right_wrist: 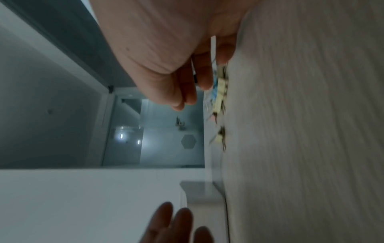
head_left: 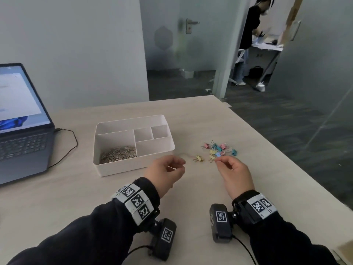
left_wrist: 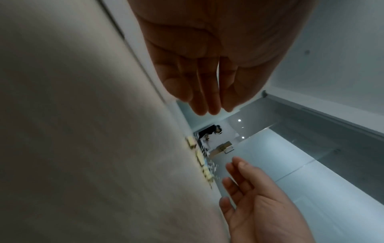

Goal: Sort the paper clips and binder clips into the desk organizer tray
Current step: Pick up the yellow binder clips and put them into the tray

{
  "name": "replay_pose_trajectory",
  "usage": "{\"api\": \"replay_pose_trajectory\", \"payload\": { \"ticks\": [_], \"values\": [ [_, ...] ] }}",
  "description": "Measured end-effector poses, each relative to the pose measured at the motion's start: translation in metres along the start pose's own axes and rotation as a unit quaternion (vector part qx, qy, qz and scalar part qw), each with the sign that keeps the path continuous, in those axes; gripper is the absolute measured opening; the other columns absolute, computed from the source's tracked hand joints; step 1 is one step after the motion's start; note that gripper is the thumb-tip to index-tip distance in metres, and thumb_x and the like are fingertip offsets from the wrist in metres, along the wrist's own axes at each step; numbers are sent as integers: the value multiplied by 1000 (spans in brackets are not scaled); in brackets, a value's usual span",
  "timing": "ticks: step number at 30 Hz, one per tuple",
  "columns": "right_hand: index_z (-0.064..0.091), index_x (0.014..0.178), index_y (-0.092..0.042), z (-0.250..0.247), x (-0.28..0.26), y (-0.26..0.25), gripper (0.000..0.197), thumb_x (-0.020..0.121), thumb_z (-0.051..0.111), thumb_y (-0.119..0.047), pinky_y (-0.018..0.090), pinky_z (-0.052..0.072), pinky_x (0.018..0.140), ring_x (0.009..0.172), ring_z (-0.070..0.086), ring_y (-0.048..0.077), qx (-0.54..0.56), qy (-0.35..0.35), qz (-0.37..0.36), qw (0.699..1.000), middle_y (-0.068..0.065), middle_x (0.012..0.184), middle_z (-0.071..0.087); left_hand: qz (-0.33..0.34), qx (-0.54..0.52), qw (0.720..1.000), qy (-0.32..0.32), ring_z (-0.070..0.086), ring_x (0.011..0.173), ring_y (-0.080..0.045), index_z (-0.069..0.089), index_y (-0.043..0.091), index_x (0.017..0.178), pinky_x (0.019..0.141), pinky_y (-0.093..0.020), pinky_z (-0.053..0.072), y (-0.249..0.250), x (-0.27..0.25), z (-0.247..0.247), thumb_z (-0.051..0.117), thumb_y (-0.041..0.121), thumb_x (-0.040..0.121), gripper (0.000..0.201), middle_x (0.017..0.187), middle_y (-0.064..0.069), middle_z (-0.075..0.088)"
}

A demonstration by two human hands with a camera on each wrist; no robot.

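Note:
A white desk organizer tray (head_left: 107, 167) stands on the table, with a heap of paper clips (head_left: 119, 154) in its large front-left compartment. Its other compartments look bare. To its right lies a cluster of pastel binder clips (head_left: 217, 149), and one yellow binder clip (head_left: 198, 158) lies apart on the left of the cluster. My left hand (head_left: 179, 165) hovers between the tray and the lone yellow clip, fingers loosely curled, holding nothing. My right hand (head_left: 221, 161) hovers at the cluster's near edge, fingers relaxed and empty. The right wrist view shows the binder clips (right_wrist: 220, 92) just past my right hand (right_wrist: 187, 102).
An open laptop (head_left: 21, 134) sits at the far left, its cable (head_left: 70, 148) running toward the tray. The table's right edge (head_left: 286, 150) drops to dark floor. A person (head_left: 248, 35) stands in a doorway far behind.

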State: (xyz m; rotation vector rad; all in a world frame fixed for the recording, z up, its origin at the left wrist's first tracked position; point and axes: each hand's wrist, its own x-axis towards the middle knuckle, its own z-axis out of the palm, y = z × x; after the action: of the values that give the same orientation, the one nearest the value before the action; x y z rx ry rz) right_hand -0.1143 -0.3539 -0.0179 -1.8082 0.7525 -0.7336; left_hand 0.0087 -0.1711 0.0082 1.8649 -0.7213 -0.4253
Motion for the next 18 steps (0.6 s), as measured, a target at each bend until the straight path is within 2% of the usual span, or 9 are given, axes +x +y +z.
{"api": "replay_pose_trajectory", "payload": {
  "ticks": [2,4,5,10,13,15,18],
  "values": [
    [71,89,-28,-16,7,7,13,90,64,-17,23,46,75,90,62,8,-29,27,-8,999,-7,100,68,-1,-16,1000,-3,66,84,-8,67,32,92,70,-23,56,-2,11,17,68,11,86,21,95,7,71],
    [68,91,-30,-27,16,11,14,89,64,-17,27,48,80,93,59,8,-56,40,-4,998,-8,107,62,12,11,1000,3,64,95,-3,67,37,94,86,-26,52,-4,24,30,69,13,85,26,100,11,70],
    [67,93,-32,-32,20,13,15,89,65,-18,27,48,81,95,59,8,-65,40,3,997,-9,110,60,18,34,999,4,62,99,-2,66,40,97,90,-26,49,-4,30,37,69,15,84,28,104,12,68],
    [61,110,-36,-37,26,14,27,89,64,-19,23,43,80,102,56,5,-93,-7,11,996,-13,112,59,6,71,997,0,54,115,-9,59,48,111,97,-23,38,-7,56,58,68,16,80,45,124,11,59],
    [62,119,-30,-37,29,16,34,88,61,-16,25,45,87,105,55,6,-99,-33,12,994,-14,117,60,13,106,994,-23,48,126,-7,58,39,125,104,-21,35,-3,70,70,66,14,79,53,135,13,56],
    [64,118,-29,-36,32,20,34,87,61,-16,28,48,90,104,57,7,-115,-49,5,992,-13,117,62,28,126,991,-41,45,130,-7,56,35,131,111,-27,34,1,79,78,66,17,76,60,140,12,52],
    [67,109,-30,-34,34,25,29,84,63,-17,34,53,89,94,61,8,-129,-56,-4,990,-12,106,65,47,166,982,-70,39,137,-11,47,44,136,113,-43,33,1,91,87,60,41,62,75,148,16,43]
  ]
}}
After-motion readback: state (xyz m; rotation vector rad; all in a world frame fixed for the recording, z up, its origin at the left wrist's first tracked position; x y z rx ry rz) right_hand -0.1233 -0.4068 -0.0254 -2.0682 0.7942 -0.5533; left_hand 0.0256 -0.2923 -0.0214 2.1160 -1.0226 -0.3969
